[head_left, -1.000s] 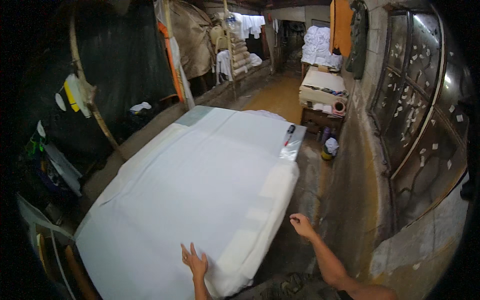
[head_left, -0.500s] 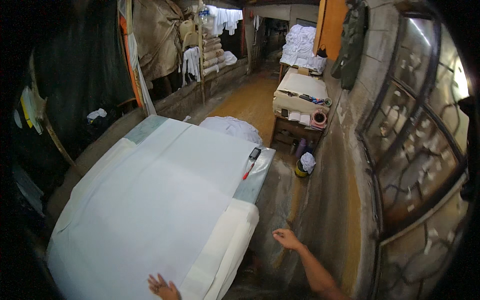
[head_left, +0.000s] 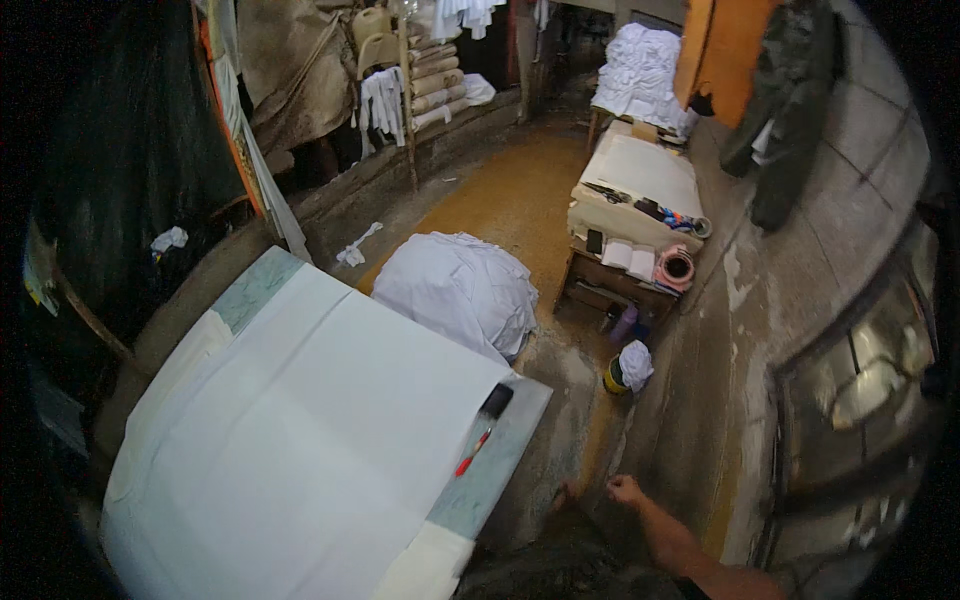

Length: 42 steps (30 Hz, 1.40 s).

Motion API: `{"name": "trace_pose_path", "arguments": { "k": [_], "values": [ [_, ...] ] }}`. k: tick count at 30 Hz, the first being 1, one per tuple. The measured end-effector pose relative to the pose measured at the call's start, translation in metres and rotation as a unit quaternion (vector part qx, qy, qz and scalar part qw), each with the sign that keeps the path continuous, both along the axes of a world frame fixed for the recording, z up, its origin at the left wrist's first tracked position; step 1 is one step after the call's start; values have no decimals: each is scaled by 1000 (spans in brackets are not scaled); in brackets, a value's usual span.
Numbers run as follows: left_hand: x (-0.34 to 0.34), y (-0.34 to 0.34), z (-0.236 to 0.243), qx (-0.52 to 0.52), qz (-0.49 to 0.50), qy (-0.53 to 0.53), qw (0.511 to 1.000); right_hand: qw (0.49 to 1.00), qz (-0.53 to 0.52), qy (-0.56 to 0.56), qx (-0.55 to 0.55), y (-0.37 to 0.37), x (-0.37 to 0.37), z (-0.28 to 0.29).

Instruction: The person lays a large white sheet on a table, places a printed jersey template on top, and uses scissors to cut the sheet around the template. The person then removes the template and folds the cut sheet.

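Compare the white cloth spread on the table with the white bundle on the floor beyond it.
The white cloth lies flat and smooth, spread wide over the table; the white bundle is heaped into a rounded, creased mound. The cloth sits raised on the table; the bundle rests on the floor. The cloth takes up far more of the view than the bundle. Both are plain white fabric. The right hand touches neither.

Floor: ochre floor (head_left: 520, 200), worn and stained, running to the far end.
Right: grey block wall (head_left: 800, 250), metal-framed window (head_left: 870, 380).
Far right: low cluttered table (head_left: 640, 200).
Light: dim.
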<state>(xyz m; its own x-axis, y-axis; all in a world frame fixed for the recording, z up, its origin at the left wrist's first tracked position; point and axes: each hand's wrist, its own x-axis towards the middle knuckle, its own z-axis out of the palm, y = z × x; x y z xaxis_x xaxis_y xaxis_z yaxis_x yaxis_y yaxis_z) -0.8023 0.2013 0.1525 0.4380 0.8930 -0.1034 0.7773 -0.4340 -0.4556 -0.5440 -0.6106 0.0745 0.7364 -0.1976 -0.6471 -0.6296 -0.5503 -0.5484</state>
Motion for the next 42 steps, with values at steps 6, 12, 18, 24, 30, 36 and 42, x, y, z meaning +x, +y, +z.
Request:
{"name": "trace_pose_path", "arguments": {
  "k": [6, 12, 18, 24, 30, 36, 42],
  "values": [
    [211, -193, -23, -144, 81, -290, 943, 981, 155, 69, -94, -148, 152, -84],
    [406, -355, 22, -157, -70, -406, 897, 972, 204, -69, -95, -192, 406, -50],
    [561, -404, 1, -194, -76, -469, 858, 912, 377, -111, -118, -140, 579, 2],
    [688, -436, -43, -210, -69, -527, 821, 902, 404, -120, -93, -85, 655, -35],
    [708, -449, -29, -124, -36, -495, 859, 858, 500, -68, 93, 93, 760, -30],
    [735, -418, 10, -152, 72, -387, 907, 794, 529, -170, 246, 380, 861, 9],
    [825, -270, -6, 6, 70, -501, 863, 675, 621, -347, 199, 661, 895, 44]
  ]
}}
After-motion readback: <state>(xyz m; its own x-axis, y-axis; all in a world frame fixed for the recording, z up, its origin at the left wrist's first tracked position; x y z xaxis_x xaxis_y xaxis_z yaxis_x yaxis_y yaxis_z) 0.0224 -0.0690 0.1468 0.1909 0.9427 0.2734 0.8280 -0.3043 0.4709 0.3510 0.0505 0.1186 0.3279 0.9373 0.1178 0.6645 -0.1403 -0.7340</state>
